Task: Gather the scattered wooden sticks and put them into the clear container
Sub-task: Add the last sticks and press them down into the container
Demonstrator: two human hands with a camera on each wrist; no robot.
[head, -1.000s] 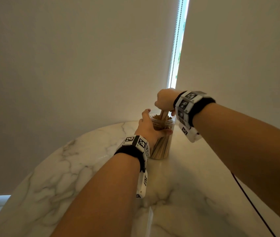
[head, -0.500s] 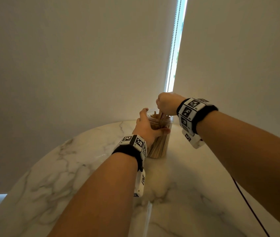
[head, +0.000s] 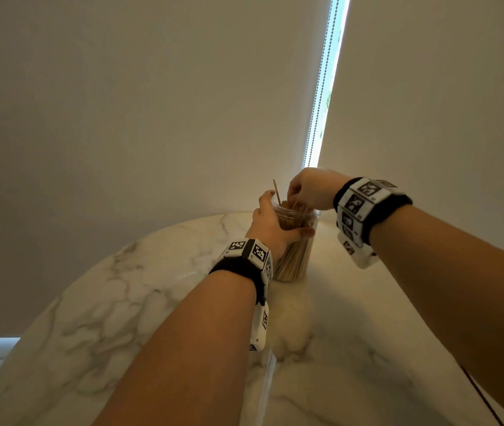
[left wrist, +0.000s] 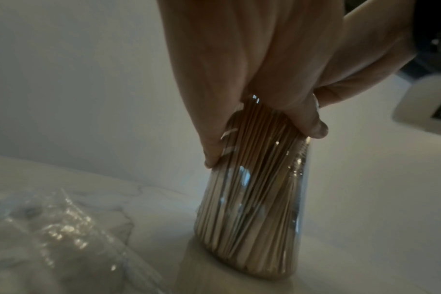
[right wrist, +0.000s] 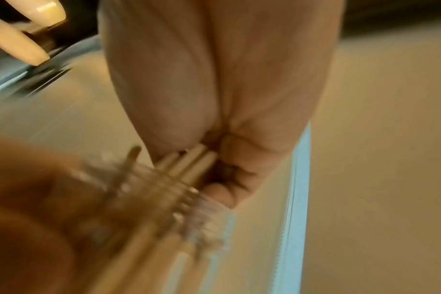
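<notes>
A clear container (head: 295, 256) (left wrist: 254, 199) packed with upright wooden sticks (left wrist: 244, 218) stands on the marble table (head: 121, 302) near its far edge. My left hand (head: 270, 221) (left wrist: 242, 83) wraps round the container's upper part, thumb on the near side. My right hand (head: 309, 189) (right wrist: 214, 111) hovers over the open mouth and pinches a few wooden sticks (right wrist: 191, 163) that reach down into the container. One stick (head: 276, 192) pokes up above the rim at the left. The right wrist view is blurred.
A crumpled clear plastic bag (left wrist: 50, 238) lies on the table to the container's left in the left wrist view. Closed roller blinds (head: 152, 103) with a bead chain (head: 321, 87) hang right behind the table. A thin dark cable (head: 487, 401) runs off the table's right side.
The right hand has shifted slightly right over the mouth, its fingers now pointing down into the container. One stick now stands up above the rim. The left hand keeps its grip.
</notes>
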